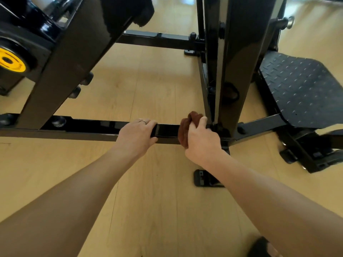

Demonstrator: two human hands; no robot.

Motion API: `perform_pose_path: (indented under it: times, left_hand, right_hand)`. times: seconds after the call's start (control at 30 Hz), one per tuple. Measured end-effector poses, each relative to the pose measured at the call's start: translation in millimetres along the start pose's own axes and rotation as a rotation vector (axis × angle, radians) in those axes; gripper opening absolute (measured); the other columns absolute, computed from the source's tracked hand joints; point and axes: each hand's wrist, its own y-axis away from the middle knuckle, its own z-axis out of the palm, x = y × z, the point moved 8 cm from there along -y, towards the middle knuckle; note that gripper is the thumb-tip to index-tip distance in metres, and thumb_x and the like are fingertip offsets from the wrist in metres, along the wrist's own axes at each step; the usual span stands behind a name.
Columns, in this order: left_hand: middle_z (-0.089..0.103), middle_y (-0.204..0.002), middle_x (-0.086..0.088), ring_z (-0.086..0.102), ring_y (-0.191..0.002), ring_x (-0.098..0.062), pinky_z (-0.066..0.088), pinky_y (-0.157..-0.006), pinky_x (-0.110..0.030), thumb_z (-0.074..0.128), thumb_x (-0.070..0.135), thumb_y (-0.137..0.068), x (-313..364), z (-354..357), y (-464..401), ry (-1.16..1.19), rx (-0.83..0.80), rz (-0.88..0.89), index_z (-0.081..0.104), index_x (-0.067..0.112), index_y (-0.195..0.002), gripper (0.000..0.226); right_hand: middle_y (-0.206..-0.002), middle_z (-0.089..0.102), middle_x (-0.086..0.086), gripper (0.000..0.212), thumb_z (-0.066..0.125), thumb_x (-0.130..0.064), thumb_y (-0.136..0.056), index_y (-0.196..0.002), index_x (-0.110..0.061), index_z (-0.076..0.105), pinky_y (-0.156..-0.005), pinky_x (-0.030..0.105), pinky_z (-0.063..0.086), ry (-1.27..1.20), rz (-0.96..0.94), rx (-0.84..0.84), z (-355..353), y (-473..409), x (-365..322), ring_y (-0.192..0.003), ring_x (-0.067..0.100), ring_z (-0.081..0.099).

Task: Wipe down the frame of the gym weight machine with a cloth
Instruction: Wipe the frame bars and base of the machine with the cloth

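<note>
Head camera looks down on a low black crossbar (92,127) of the weight machine frame, running left to right just above a pale wooden floor (148,201). The right hand (201,140) grips a bunched brown cloth (185,127) and holds it against the crossbar at its right end, just beside the base of a black upright post (232,62). The cloth sits under the palm and fingers, wrapped over the top and near face of the bar; folds of it bulge out on the far side above the knuckles and on the left of the hand. The left hand (136,136) grasps the same crossbar a little to the left, fingers curled over the far edge and thumb on the near face, with a thin ring (143,121) on one finger. A short stretch of bare glossy bar shows between the two hands. At far left a yellow disc (11,61) sits on a dark housing. A textured black footplate (304,89) lies to the right of the post. On the floor near the right forearm is a small black foot pad (203,179)
</note>
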Motion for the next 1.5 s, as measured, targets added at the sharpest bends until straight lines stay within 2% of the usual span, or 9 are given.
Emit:
perform_pose_path:
  times: [0.17,0.33,0.47,0.63,0.73,0.83,1.0,1.2,1.5]
  left_hand:
    - [0.061,-0.135,0.004,0.053,-0.127,-0.015,0.044,-0.101,-0.029,0.061,0.037,-0.099,-3,7,-5,0.083,-0.043,-0.012,0.049,0.024,-0.144,0.048]
    - [0.049,-0.151,0.007,0.043,-0.139,-0.012,0.04,-0.109,-0.029,0.06,0.026,-0.101,-15,15,-3,0.158,-0.125,-0.009,0.04,0.028,-0.153,0.056]
    - [0.024,-0.167,0.004,0.023,-0.153,-0.016,0.017,-0.124,-0.032,0.061,0.032,-0.1,-17,21,-1,-0.023,-0.243,0.037,0.013,0.026,-0.163,0.08]
    - [0.008,-0.171,-0.004,0.007,-0.157,-0.022,0.005,-0.126,-0.04,0.064,0.037,-0.097,-56,17,13,-0.216,-0.366,-0.217,-0.001,0.019,-0.163,0.095]
    - [-0.007,-0.171,0.001,0.002,-0.157,-0.02,0.006,-0.126,-0.039,0.067,0.032,-0.097,-70,14,30,-0.258,-0.544,-0.237,-0.008,0.022,-0.162,0.1]
    - [-0.011,-0.17,0.003,0.007,-0.157,-0.019,0.02,-0.124,-0.037,0.068,0.024,-0.097,-69,6,34,-0.262,-0.632,-0.226,-0.006,0.025,-0.163,0.099]
    - [0.011,-0.17,0.004,0.037,-0.147,-0.022,0.046,-0.111,-0.039,0.068,0.015,-0.093,-69,0,26,-0.221,-0.578,-0.204,0.016,0.027,-0.162,0.087]
    - [0.007,-0.171,-0.003,0.014,-0.156,-0.024,0.016,-0.127,-0.042,0.071,0.023,-0.094,-100,-8,32,-0.286,-0.464,-0.096,0.001,0.024,-0.163,0.098]
    - [0.001,-0.17,-0.013,0.008,-0.156,-0.03,0.017,-0.125,-0.043,0.07,0.034,-0.094,-165,-5,48,-0.349,-0.488,-0.102,-0.004,0.019,-0.162,0.101]
  right_hand:
    - [-0.157,0.016,0.022,0.075,0.074,-0.027,-0.091,-0.152,-0.012,0.032,-0.09,0.042,0.054,-0.208,-0.076,0.082,6,-1,-63,-0.106,0.03,0.061]
    - [-0.158,0.006,0.022,0.081,0.073,-0.019,-0.092,-0.157,-0.011,0.024,-0.091,0.043,0.054,-0.254,-0.061,0.077,13,-4,-90,-0.112,0.034,0.055]
    - [-0.159,0.008,0.021,0.087,0.078,-0.021,-0.089,-0.157,-0.012,0.023,-0.089,0.039,0.055,-0.19,-0.119,0.075,13,-1,-82,-0.11,0.029,0.057]
    - [-0.16,0.009,0.027,0.097,0.081,-0.027,-0.086,-0.158,-0.008,0.018,-0.081,0.035,0.055,-0.126,-0.055,0.066,11,-7,-93,-0.112,0.033,0.057]
    - [-0.161,0.002,0.025,0.101,0.08,-0.028,-0.087,-0.159,-0.008,0.012,-0.083,0.035,0.056,-0.182,-0.02,0.017,14,-4,-111,-0.118,0.033,0.053]
    - [-0.162,0.001,0.023,0.099,0.079,-0.028,-0.088,-0.159,-0.009,0.012,-0.086,0.036,0.055,-0.278,-0.07,-0.024,8,-9,-138,-0.121,0.033,0.052]
    - [-0.161,0.003,0.021,0.091,0.077,-0.022,-0.09,-0.157,-0.012,0.017,-0.087,0.038,0.054,-0.317,-0.122,-0.021,5,-14,-157,-0.118,0.032,0.052]
    - [-0.161,0.002,0.023,0.093,0.076,-0.028,-0.09,-0.159,-0.011,0.016,-0.082,0.037,0.053,-0.207,-0.135,0.027,11,-16,-173,-0.117,0.034,0.052]
    - [-0.159,0.008,0.021,0.092,0.082,-0.024,-0.084,-0.156,-0.014,0.026,-0.096,0.044,0.051,-0.05,-0.144,0.095,2,-24,-207,-0.12,0.036,0.046]
